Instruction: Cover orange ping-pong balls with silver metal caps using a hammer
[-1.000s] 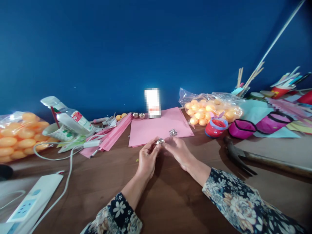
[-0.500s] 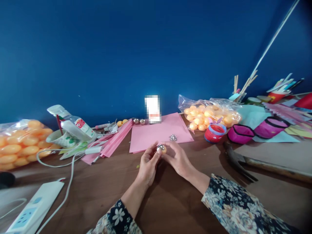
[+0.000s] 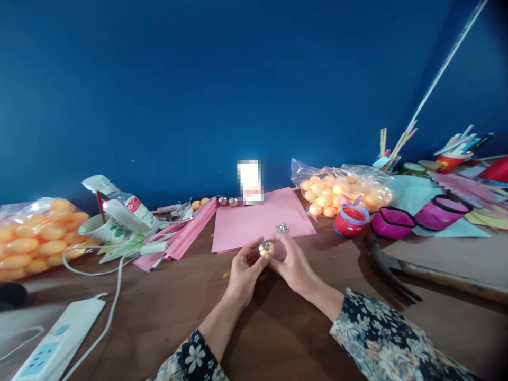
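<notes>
- As you hold the work just in front of the pink paper, your left hand (image 3: pixel 244 272) is pinching one part-silver ball (image 3: pixel 266 247), thumb in front, fingers behind.
- Your right hand (image 3: pixel 293 264) meets it from the other side, fingertips at the ball; whether they grip or merely steady it, I can't tell.
- And how far along are you? Partway on this one, I'd judge: the upper part shines silver, the lower part shows bare yellow-orange and looks left to cover.
- Just beyond your fingers, one cluster of small silver pieces (image 3: pixel 282 227) lies on the pink paper (image 3: pixel 250 227), too small to count singly.
- Farther back you've got two silver balls (image 3: pixel 223 201), side by side, covered wherever they show, so those two look done.
- Next to them, two loose orange balls (image 3: pixel 196 205), plain and apparently untouched.
- Out wide, two clear bags of orange balls, one right (image 3: pixel 345 190), one left (image 3: pixel 39 238); too many overlap for a count.
- To your right: one red cup with a blue rim (image 3: pixel 349 222), two purple pouches (image 3: pixel 392 222), one claw hammer (image 3: pixel 448 278).
- Far left, one power strip (image 3: pixel 63 333) and one plastic bottle (image 3: pixel 138 211).
</notes>
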Available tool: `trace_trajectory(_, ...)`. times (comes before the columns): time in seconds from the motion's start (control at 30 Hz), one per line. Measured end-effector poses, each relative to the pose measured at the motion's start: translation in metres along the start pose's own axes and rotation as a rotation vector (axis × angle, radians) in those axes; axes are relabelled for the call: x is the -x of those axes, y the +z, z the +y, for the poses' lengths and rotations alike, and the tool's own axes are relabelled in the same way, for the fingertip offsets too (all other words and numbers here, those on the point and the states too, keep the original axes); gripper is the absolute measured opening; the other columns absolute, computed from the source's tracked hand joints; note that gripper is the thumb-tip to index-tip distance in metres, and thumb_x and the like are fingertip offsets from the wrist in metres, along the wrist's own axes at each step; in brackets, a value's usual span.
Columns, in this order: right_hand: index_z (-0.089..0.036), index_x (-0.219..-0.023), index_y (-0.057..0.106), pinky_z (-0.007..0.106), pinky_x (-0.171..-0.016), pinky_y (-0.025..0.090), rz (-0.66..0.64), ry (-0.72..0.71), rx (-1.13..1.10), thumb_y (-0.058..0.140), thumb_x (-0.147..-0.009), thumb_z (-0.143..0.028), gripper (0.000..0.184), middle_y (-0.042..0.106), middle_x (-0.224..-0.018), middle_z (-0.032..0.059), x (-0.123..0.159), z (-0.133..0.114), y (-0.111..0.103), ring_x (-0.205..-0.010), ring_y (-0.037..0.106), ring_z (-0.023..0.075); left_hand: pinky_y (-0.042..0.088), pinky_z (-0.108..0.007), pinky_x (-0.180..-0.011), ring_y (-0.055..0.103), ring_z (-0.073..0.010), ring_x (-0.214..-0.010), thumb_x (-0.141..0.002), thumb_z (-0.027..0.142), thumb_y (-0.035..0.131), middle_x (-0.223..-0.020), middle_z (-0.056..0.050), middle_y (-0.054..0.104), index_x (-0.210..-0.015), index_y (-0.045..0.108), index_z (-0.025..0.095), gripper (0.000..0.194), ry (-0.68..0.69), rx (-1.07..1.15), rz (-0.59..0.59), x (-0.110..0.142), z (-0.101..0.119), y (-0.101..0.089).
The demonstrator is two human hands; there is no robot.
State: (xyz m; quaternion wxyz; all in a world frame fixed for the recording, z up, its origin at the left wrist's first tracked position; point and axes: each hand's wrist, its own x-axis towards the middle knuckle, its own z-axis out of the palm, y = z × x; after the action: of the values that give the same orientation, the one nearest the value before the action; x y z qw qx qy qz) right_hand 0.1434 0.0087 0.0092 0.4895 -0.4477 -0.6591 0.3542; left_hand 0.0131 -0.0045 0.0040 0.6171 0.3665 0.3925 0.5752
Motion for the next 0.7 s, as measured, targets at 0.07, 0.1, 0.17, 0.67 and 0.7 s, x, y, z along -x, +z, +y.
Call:
trace_trajectory(0.07, -0.021, -0.108, 0.052, 0.031, -0.078, 0.052, -0.046, -0.032, -0.024, 0.063, -0.075, -0.023, 0.035, 0.06, -0.106, 0.0067, -0.0007, 0.0002, -0.0015, -0.091, 0.061, 0.0185, 0.045, -0.035, -0.09, 0.063, -0.0215, -0.096, -0.068, 0.023, 0.071, -0.103, -0.011, 0.068, -0.114, 0.056, 0.015, 0.049, 0.02, -0.025, 0.025, -0.0017, -0.0021, -0.0014)
trace_trajectory(0.1, -0.022, -0.11, 0.052, 0.031, -0.079, 0.052, -0.065, -0.046, -0.03, 0.061, -0.076, -0.022, 0.035, 0.059, -0.109, 0.007, -0.0012, 0.0001, -0.0023, -0.093, 0.06, 0.0185, 0.046, -0.036, -0.09, 0.062, -0.0218, -0.097, -0.069, 0.024, 0.07, -0.105, -0.011, 0.067, -0.115, 0.056, 0.016, 0.049, 0.035, -0.04, 0.034, -0.0022, -0.0027, -0.0019)
trace_trajectory(0.17, -0.021, -0.11, 0.054, 0.031, -0.08, 0.052, -0.08, -0.067, -0.007, 0.06, -0.077, -0.019, 0.034, 0.059, -0.109, 0.0077, -0.0024, -0.0008, -0.0036, -0.095, 0.06, 0.019, 0.046, -0.035, -0.091, 0.061, -0.022, -0.1, -0.07, 0.026, 0.069, -0.111, -0.01, 0.065, -0.116, 0.056, 0.018, 0.049, 0.07, -0.086, 0.042, -0.0024, -0.0028, -0.0019)
trace_trajectory(0.67, -0.02, -0.1, 0.057, 0.031, -0.077, 0.052, -0.024, -0.085, 0.018, 0.06, -0.078, -0.024, 0.022, 0.062, -0.098, 0.007, 0.0008, -0.0038, -0.0001, -0.088, 0.061, 0.0189, 0.047, -0.035, -0.09, 0.061, -0.0234, -0.1, -0.07, 0.03, 0.068, -0.108, -0.008, 0.067, -0.106, 0.065, 0.018, 0.039, 0.181, -0.253, 0.073, 0.0004, -0.0014, -0.0013)
trace_trajectory(0.7, -0.02, -0.098, 0.056, 0.031, -0.076, 0.052, -0.024, -0.085, 0.016, 0.061, -0.078, -0.024, 0.021, 0.062, -0.097, 0.0068, 0.0008, -0.0042, -0.0002, -0.087, 0.061, 0.0189, 0.046, -0.035, -0.09, 0.061, -0.0234, -0.1, -0.07, 0.03, 0.068, -0.107, -0.008, 0.068, -0.106, 0.065, 0.018, 0.038, 0.173, -0.246, 0.071, 0.0006, -0.0009, -0.0012)
